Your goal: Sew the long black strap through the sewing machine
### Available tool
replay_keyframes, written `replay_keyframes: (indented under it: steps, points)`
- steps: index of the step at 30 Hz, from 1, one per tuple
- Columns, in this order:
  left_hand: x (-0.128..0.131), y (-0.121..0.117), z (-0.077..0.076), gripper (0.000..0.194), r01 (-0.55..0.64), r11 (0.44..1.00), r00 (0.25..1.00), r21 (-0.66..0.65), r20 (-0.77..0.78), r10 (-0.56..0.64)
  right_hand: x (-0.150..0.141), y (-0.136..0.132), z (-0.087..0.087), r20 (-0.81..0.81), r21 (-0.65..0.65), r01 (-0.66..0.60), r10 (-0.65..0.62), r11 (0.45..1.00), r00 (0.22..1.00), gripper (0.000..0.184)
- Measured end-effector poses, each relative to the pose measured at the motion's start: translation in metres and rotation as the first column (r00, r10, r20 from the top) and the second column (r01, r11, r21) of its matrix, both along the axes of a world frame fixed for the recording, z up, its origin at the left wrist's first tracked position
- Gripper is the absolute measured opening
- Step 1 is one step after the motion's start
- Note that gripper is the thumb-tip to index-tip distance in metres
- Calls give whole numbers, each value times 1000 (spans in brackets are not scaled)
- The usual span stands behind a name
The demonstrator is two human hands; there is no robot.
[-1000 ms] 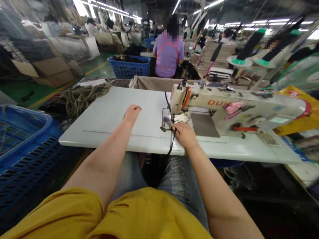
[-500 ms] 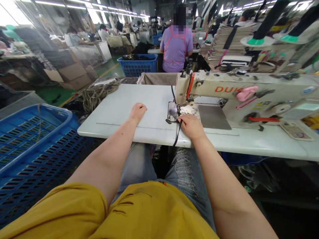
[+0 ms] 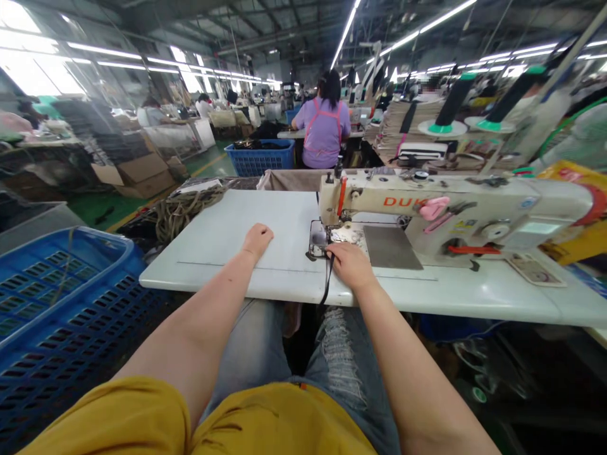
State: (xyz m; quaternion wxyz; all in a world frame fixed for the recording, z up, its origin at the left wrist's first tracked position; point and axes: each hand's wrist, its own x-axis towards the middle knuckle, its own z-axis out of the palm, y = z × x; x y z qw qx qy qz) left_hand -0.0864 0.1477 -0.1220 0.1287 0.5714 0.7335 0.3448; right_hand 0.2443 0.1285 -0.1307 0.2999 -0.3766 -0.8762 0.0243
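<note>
My right hand (image 3: pixel 351 264) is by the needle area of the sewing machine (image 3: pixel 393 208), its fingers closed on a narrow black strap (image 3: pixel 327 284). From the fingertips the strap hangs down over the table's front edge. Its far end, close to the presser foot, is hidden by my fingers. My left hand (image 3: pixel 258 241) rests on the white table (image 3: pixel 208 234), left of the machine, with fingers curled in a loose fist and nothing visible in them.
A blue plastic basket (image 3: pixel 118 297) stands at the left. Grey-beige straps (image 3: pixel 187 215) lie in a heap beyond the table's left edge. A fabric-lined bin (image 3: pixel 289 180) is behind the table. Farther back, a person in a purple shirt (image 3: pixel 325 133) sits beside another blue basket (image 3: pixel 260 158).
The camera has tipped upward, so the table and machine appear lower and more ceiling shows. Both hands keep nearly the same places on the table, the right still on the strap.
</note>
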Motion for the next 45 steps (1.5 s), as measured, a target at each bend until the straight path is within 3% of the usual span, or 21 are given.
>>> replay_keyframes:
  steps: [10, 13, 17, 22, 28, 32, 38, 41, 45]
  points:
    - [3, 10, -12, 12, 159, 983, 987, 92, -1, -160, -1, -6, 0, 23, 36, 41, -42, 999, 999, 23]
    - [20, 31, -17, 16, 237, 963, 971, 127, -6, -238, -2, -5, 1, 32, 51, 46, -48, 998, 998, 23]
    - [60, 72, -21, 22, 323, 940, 946, 112, -40, -320, -2, -2, -1, 51, 90, 43, -48, 995, 998, 27]
    - [112, 116, -20, 30, 272, 962, 958, 4, -94, -271, 3, 0, -8, 74, 133, 40, -50, 990, 996, 29]
    - [142, 137, -15, 37, 280, 960, 953, -21, -113, -281, 5, 2, -6, 74, 130, 29, -39, 991, 997, 29]
    - [146, 138, -18, 34, 331, 944, 935, 16, -139, -325, 6, 2, -6, 83, 134, 42, -53, 990, 995, 29]
    - [138, 140, -16, 34, 12, 1000, 994, -17, -107, -13, 6, 1, -8, 97, 135, 66, -80, 989, 992, 29]
    - [133, 141, -12, 37, 15, 995, 994, -97, -109, -25, 5, -1, -5, 92, 117, 68, -79, 991, 993, 29]
    - [132, 144, -11, 36, 124, 986, 988, -108, -77, -133, 3, -3, 0, 83, 79, 71, -78, 994, 994, 30]
